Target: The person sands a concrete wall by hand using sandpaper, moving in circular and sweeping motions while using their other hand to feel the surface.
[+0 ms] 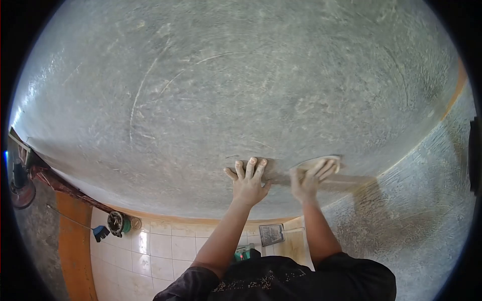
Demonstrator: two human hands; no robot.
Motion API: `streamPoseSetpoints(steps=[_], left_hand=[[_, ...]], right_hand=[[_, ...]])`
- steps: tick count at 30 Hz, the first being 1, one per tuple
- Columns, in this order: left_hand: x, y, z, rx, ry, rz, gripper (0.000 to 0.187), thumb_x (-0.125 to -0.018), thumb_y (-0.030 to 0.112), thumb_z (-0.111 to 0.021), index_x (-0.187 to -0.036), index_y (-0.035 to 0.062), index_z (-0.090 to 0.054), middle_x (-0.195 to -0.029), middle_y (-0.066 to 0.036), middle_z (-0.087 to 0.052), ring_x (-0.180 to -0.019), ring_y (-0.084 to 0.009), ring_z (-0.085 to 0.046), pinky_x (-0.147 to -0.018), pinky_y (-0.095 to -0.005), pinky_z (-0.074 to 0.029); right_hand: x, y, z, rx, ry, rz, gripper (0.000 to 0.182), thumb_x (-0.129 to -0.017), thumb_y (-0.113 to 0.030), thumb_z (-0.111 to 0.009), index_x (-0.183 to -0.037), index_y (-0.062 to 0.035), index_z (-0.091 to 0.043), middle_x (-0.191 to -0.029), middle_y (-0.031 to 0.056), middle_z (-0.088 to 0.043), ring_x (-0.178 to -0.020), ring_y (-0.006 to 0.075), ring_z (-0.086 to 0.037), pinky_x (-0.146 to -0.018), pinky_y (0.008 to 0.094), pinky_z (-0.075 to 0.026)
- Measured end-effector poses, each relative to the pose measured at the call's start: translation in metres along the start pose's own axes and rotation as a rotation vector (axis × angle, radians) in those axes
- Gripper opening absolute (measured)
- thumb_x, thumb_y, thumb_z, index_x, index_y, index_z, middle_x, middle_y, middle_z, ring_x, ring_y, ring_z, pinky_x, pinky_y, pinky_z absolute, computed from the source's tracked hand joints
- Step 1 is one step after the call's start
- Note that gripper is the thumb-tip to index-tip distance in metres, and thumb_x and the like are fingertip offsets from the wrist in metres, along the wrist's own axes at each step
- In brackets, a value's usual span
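Observation:
A grey plastered wall with pale curved scratches fills most of the view. My left hand lies against its lower part, fingers spread and dusted with pale powder, holding nothing. To its right, my right hand is pressed to the wall, its fingers bent over a thin, pale beige sheet that looks like sandpaper. Part of the sheet is hidden under the fingers, and this hand is slightly blurred. Both forearms reach up from black sleeves.
A rougher wall meets this one at a corner on the right. Below lies a white tiled floor. On it are a grey ridged tray, a green object, a dark bucket and a blue broom. Dark red cloth hangs far left.

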State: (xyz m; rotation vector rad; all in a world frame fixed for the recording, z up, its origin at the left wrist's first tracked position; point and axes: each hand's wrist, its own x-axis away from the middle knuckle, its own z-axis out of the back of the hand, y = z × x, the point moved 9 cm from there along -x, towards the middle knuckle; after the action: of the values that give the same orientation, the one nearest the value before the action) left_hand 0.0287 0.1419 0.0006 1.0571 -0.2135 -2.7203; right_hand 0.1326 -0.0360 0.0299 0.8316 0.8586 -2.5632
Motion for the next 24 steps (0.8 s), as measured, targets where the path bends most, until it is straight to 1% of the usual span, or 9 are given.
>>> streamPoseSetpoints(steps=[1,3,5,8,10,13,16,19,24], left_hand=[[0.000,-0.001,-0.001,0.007,-0.017,0.007,0.085,-0.069,0.053,-0.076,-0.139,0.0186,-0.043,-0.146,-0.015,-0.027,-0.136,-0.0553,-0.005,-0.098,-0.0802,0.007],[-0.001,0.000,-0.003,0.028,-0.055,0.022,0.082,-0.070,0.052,-0.075,-0.139,0.0197,-0.044,-0.146,-0.014,-0.027,-0.136,-0.0553,-0.007,-0.098,-0.0804,0.007],[0.000,-0.001,-0.005,0.041,-0.092,0.039,0.082,-0.071,0.053,-0.075,-0.139,0.0210,-0.044,-0.147,-0.014,-0.027,-0.135,-0.0552,-0.009,-0.098,-0.0806,0.006],[0.000,-0.002,-0.007,0.040,-0.135,0.051,0.081,-0.071,0.053,-0.074,-0.140,0.0228,-0.044,-0.147,-0.012,-0.029,-0.134,-0.0548,-0.013,-0.098,-0.0809,0.005],[-0.002,-0.002,-0.006,0.042,-0.142,0.057,0.080,-0.072,0.053,-0.074,-0.140,0.0234,-0.044,-0.146,-0.012,-0.031,-0.134,-0.0546,-0.016,-0.098,-0.0811,0.005],[0.003,-0.001,-0.006,0.054,-0.136,0.045,0.079,-0.072,0.052,-0.073,-0.140,0.0236,-0.045,-0.145,-0.012,-0.033,-0.133,-0.0546,-0.018,-0.098,-0.0815,0.004],[-0.001,-0.004,-0.006,0.061,-0.113,0.041,0.078,-0.072,0.051,-0.073,-0.139,0.0236,-0.045,-0.145,-0.012,-0.033,-0.133,-0.0550,-0.018,-0.097,-0.0820,0.003],[0.000,0.000,-0.003,0.077,-0.119,0.049,0.078,-0.072,0.051,-0.073,-0.139,0.0223,-0.046,-0.144,-0.012,-0.033,-0.131,-0.0548,-0.020,-0.097,-0.0826,0.001],[-0.002,0.000,0.000,0.062,-0.127,0.059,0.077,-0.074,0.052,-0.071,-0.139,0.0191,-0.046,-0.140,-0.015,-0.035,-0.129,-0.0551,-0.023,-0.095,-0.0838,-0.003]], right_hand=[[-0.012,-0.006,0.019,-0.109,-0.058,-0.155,0.112,-0.086,-0.071,-0.045,-0.148,-0.0008,0.017,-0.153,0.0253,0.029,-0.136,0.0470,0.032,-0.108,0.0679,0.008],[-0.054,-0.050,0.064,-0.359,0.096,-0.106,0.112,-0.087,-0.069,-0.045,-0.148,0.0003,0.019,-0.152,0.0254,0.029,-0.136,0.0466,0.032,-0.109,0.0659,0.011],[-0.058,-0.067,0.070,-0.401,0.136,-0.048,0.112,-0.088,-0.069,-0.045,-0.147,0.0008,0.020,-0.152,0.0257,0.030,-0.136,0.0462,0.033,-0.109,0.0651,0.012],[-0.032,-0.071,0.033,-0.152,0.032,0.061,0.114,-0.087,-0.071,-0.044,-0.146,0.0003,0.023,-0.151,0.0267,0.031,-0.135,0.0456,0.034,-0.109,0.0654,0.012],[-0.009,-0.060,0.002,0.019,-0.041,0.136,0.115,-0.086,-0.072,-0.043,-0.146,0.0000,0.024,-0.150,0.0273,0.032,-0.135,0.0452,0.035,-0.109,0.0656,0.011],[0.045,0.036,-0.050,0.061,-0.158,-0.056,0.116,-0.086,-0.073,-0.043,-0.145,-0.0016,0.026,-0.150,0.0266,0.033,-0.135,0.0443,0.036,-0.109,0.0644,0.012],[0.000,0.029,0.003,-0.229,-0.030,-0.270,0.115,-0.086,-0.072,-0.043,-0.144,-0.0017,0.028,-0.149,0.0260,0.034,-0.134,0.0435,0.037,-0.109,0.0642,0.013],[-0.048,-0.028,0.060,-0.490,0.149,-0.203,0.117,-0.086,-0.072,-0.044,-0.143,-0.0002,0.029,-0.148,0.0255,0.036,-0.134,0.0426,0.038,-0.110,0.0644,0.012],[-0.018,-0.036,0.016,-0.135,-0.031,-0.118,0.119,-0.085,-0.067,-0.050,-0.144,0.0007,0.027,-0.148,0.0255,0.036,-0.135,0.0432,0.036,-0.110,0.0662,0.008]])
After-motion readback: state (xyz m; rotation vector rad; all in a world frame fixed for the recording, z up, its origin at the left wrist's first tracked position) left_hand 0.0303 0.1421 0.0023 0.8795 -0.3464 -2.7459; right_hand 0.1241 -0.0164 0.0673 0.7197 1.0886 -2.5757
